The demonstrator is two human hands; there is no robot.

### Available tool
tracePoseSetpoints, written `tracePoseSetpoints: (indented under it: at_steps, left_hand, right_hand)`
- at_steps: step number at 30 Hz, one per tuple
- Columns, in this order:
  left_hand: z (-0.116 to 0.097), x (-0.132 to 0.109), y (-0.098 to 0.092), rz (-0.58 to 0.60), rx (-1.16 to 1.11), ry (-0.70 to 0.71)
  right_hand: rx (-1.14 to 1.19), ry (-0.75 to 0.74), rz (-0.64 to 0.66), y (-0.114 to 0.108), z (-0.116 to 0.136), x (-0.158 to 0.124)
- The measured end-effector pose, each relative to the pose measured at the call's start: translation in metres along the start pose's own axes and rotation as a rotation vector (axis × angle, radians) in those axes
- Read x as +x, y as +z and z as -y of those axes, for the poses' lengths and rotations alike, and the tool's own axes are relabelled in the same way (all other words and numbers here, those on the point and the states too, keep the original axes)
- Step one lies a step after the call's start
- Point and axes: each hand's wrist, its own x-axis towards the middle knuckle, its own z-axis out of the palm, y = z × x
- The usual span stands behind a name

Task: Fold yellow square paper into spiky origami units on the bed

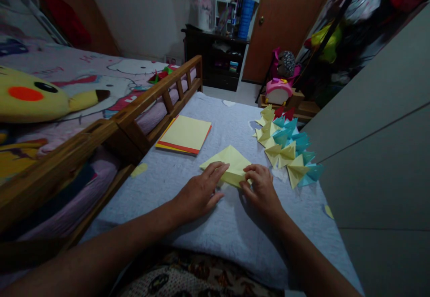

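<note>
A pale yellow sheet of origami paper (pixel 231 157) lies on the light blue cloth with its near edge folded over and creases across it. My left hand (pixel 203 189) rests with fingers stretched out on its left part, thumb apart from the fingers. My right hand (pixel 260 182) pinches the paper's right near corner between thumb and fingers. Left of and beyond my hands is a stack of square paper (pixel 188 132), pale yellow on top with orange and darker yellow edges beneath. To the right stand rows of folded paper pieces (pixel 284 147) in yellow, turquoise and red.
A wooden bed rail (pixel 161 95) runs along the left, with a yellow plush toy (pixel 33 95) on the bed behind it. A white cabinet side (pixel 379 153) borders the right. Farther off are a dark shelf unit (pixel 215 59) and a pink toy (pixel 278 91).
</note>
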Motion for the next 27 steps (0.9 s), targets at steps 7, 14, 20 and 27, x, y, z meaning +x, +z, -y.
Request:
tracePoseSetpoints:
  at_steps: [7, 14, 20, 27]
  left_hand:
    - [-0.007, 0.025, 0.000, -0.024, -0.149, 0.093]
    - [0.000, 0.018, -0.017, -0.114, -0.292, 0.172]
    - [0.001, 0.013, -0.036, -0.064, -0.408, 0.217]
    - [0.028, 0.019, -0.020, -0.105, 0.016, 0.086]
  right_hand:
    - [0.030, -0.274, -0.049, -0.012, 0.011, -0.008]
    - [-0.256, -0.227, -0.047, -0.028, -0.007, -0.006]
    - [-0.209, -0.304, -0.238, -0.038, -0.005, -0.007]
    - [-0.204, -0.361, -0.161, -0.027, 0.000, -0.008]
